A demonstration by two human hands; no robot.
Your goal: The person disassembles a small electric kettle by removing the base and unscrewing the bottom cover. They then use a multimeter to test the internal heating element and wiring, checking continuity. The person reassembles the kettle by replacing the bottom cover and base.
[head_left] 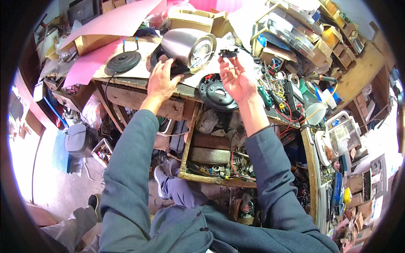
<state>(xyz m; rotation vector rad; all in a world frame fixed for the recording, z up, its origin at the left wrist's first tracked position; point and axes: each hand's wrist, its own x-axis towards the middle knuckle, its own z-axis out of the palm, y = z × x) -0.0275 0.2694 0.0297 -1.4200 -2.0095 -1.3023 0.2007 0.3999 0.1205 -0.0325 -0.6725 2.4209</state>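
A steel electric kettle (pixel 184 41) lies on its side on the workbench, its open bottom turned to the right with thin wires at it. My left hand (pixel 162 80) grips the black part at the kettle's near side, thumb and fingers around it. Raised to the right of the kettle, my right hand (pixel 238 80) pinches a small black fitting (pixel 228 52) with its fingertips. A round black plastic base cover (pixel 217 93) sits at the bench edge, partly behind my right wrist. The kettle's black power base (pixel 123 62) lies farther left.
An open wooden drawer (pixel 211 155) full of parts juts out below the bench. Tangled wires and tools (pixel 280 90) crowd the right side. Cardboard boxes (pixel 192 20) and pink sheets (pixel 112 23) stand at the back. Another person's leg (pixel 78 225) is at the lower left.
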